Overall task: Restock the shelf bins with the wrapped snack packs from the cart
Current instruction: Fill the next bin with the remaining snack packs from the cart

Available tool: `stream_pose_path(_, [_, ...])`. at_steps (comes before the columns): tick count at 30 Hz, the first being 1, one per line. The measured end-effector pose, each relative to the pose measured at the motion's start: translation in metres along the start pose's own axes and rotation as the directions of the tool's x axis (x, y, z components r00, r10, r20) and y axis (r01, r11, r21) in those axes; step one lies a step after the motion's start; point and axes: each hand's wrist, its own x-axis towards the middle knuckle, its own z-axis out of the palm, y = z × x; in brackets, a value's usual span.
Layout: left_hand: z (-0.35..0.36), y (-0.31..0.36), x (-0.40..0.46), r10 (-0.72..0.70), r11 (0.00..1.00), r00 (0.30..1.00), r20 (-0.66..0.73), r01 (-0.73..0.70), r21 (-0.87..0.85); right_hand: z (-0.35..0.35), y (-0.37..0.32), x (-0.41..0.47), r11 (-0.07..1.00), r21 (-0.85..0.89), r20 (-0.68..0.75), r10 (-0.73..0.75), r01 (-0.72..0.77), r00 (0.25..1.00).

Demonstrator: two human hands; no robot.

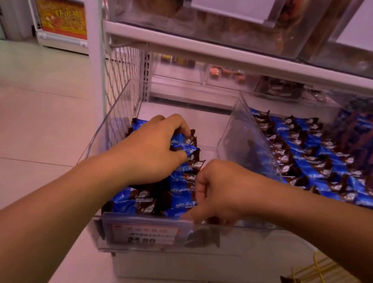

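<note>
While both hands [152, 150] [219, 193] grip them, snack packs [179, 196] fill the bin [239, 123].

Indoor light was dim with a pink cast. Glare streaked the clear bin wall [242, 135]. Edges bowed from the wide lens; the upper shelf [243, 55] looked soft.

Hands: two, left hand [152, 147] and right hand [218, 191]
Clear bins on the bottom shelf: two, left bin [121, 116], right bin [254, 137]
Price tags: one [145, 234]
Snack packs [176, 198]: too many to count
</note>
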Motion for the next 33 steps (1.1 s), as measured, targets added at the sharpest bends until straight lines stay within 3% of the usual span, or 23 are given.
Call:
stream_pose_path(3, [0.004,-0.003,0.005,-0.07,0.992,0.996,-0.046,0.064,-0.111,0.005,0.0,0.004,0.996,-0.072,-0.043,-0.048,0.044,0.998])
stream_pose_path(7, [0.007,-0.004,0.008,-0.181,0.958,0.98,-0.08,0.157,-0.239,0.0,0.009,-0.001,0.983,0.182,0.068,-0.02,0.008,0.997])
stream_pose_path(9, [0.007,-0.003,0.008,-0.286,0.894,0.956,-0.063,0.243,-0.377,0.001,0.013,0.0,0.982,0.186,0.045,-0.05,0.041,0.998])
stream_pose_path(12, [0.006,0.003,0.01,-0.433,0.706,0.901,0.018,0.352,-0.615,0.009,0.016,0.003,0.984,0.143,-0.073,-0.098,0.108,0.993])
stream_pose_path(14, [0.003,0.009,0.011,-0.487,0.529,0.868,0.1,0.383,-0.757,0.014,0.015,0.003,0.985,0.101,-0.134,-0.125,0.139,0.983])
stream_pose_path(18, [-0.003,0.021,0.011,-0.466,0.21,0.841,0.275,0.407,-0.889,0.007,0.012,-0.002,0.982,0.004,-0.147,-0.189,0.191,0.971])
stream_pose_path(21, [-0.007,0.023,0.009,-0.394,0.002,0.838,0.378,0.412,-0.911,-0.015,0.013,-0.013,0.958,0.25,-0.256,-0.075,0.141,0.964])
stream_pose_path(23, [-0.01,0.025,0.007,-0.284,-0.082,0.864,0.416,0.411,-0.908,-0.028,0.016,-0.019,0.825,0.54,-0.345,0.036,0.167,0.938])
stream_pose_path(25, [-0.012,0.027,0.005,-0.166,-0.105,0.894,0.416,0.403,-0.909,-0.034,0.016,-0.022,0.649,0.714,-0.386,0.054,0.262,0.921])
stream_pose_path(27, [-0.011,0.029,0.004,-0.1,-0.064,0.909,0.404,0.399,-0.915,-0.035,0.016,-0.02,0.538,0.774,-0.419,0.039,0.335,0.907])
stream_pose_path(33, [-0.001,0.039,0.002,-0.152,0.16,0.947,0.281,0.304,-0.939,-0.041,0.027,-0.021,0.614,0.643,-0.556,-0.038,0.458,0.83])
